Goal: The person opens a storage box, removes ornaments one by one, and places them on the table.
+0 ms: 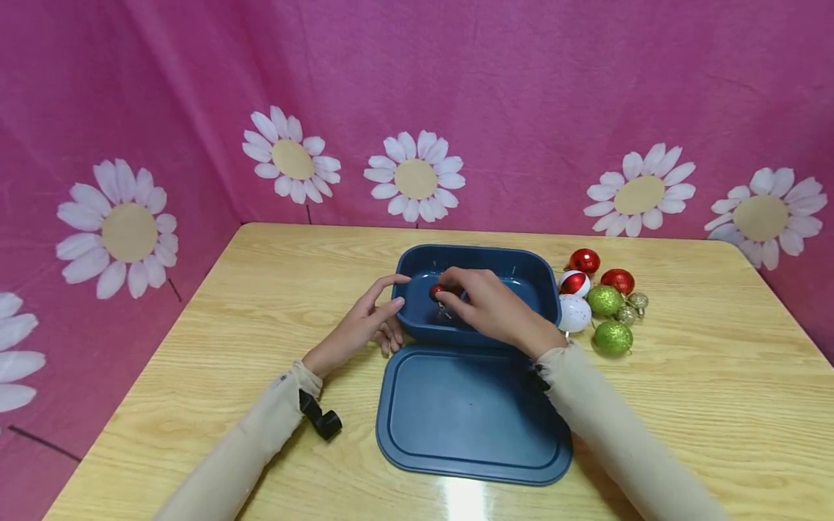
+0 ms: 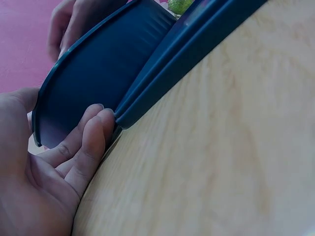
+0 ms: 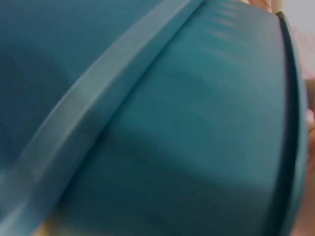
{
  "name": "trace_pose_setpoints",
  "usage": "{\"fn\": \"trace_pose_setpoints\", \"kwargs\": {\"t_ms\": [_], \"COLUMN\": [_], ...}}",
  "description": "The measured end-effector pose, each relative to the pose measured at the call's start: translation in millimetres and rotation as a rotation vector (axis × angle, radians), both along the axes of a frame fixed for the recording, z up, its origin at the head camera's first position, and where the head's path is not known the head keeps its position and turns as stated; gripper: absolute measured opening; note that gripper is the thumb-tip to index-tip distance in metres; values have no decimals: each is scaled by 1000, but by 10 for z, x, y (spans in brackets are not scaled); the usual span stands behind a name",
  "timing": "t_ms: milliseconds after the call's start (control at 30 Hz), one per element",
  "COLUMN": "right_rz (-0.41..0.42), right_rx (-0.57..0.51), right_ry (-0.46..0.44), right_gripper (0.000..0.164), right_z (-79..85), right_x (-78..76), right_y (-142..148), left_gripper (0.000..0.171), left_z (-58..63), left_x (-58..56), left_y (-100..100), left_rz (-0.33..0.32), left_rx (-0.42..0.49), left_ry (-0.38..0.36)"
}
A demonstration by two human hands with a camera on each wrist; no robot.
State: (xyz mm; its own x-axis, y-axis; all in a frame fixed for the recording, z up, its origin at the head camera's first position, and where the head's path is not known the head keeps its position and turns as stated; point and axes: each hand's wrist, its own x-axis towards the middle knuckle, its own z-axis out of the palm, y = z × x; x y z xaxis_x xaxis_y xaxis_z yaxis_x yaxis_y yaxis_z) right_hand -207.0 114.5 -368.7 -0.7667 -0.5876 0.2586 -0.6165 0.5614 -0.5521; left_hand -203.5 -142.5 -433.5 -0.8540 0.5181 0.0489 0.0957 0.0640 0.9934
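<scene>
A dark blue box [image 1: 478, 334] with rounded corners stands on the table without its cover. My left hand [image 1: 358, 325] grips its left side, with thumb and index finger over the rim and the other fingers against the outer wall. In the left wrist view those fingertips [image 2: 93, 132] touch the wall low down, near the lid edge. Over the inside of the box my right hand [image 1: 491, 304] pinches a small red Christmas bauble [image 1: 437, 291] between thumb and fingers. The right wrist view shows mostly the box's outer wall [image 3: 197, 137], with the bauble out of sight.
The blue lid [image 1: 472, 412] lies flat in front of the box. To its right sit several baubles: red ones [image 1: 617, 281], a red-and-white one [image 1: 574, 283], a white speckled one [image 1: 575, 313], green glitter ones [image 1: 612, 338] and small gold ones [image 1: 626, 315]. A pink flowered cloth [image 1: 521, 87] hangs behind the table.
</scene>
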Motion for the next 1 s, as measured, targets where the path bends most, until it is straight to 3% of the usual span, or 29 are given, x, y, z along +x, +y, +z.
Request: {"fn": "trace_pose_setpoints", "kwargs": {"t_ms": [400, 667, 1000], "right_rz": [-102, -220, -345], "right_rx": [17, 24, -10], "right_ry": [101, 130, 255], "right_gripper": [20, 21, 22], "right_z": [149, 248, 344], "right_x": [199, 347, 525], "right_y": [491, 888, 1404], "left_gripper": [44, 45, 47], "left_z": [-8, -4, 7], "left_x": [11, 13, 11], "left_y": [2, 6, 15], "left_rz": [8, 19, 20], "left_rx": [2, -17, -23], "left_ry": [3, 5, 5]}}
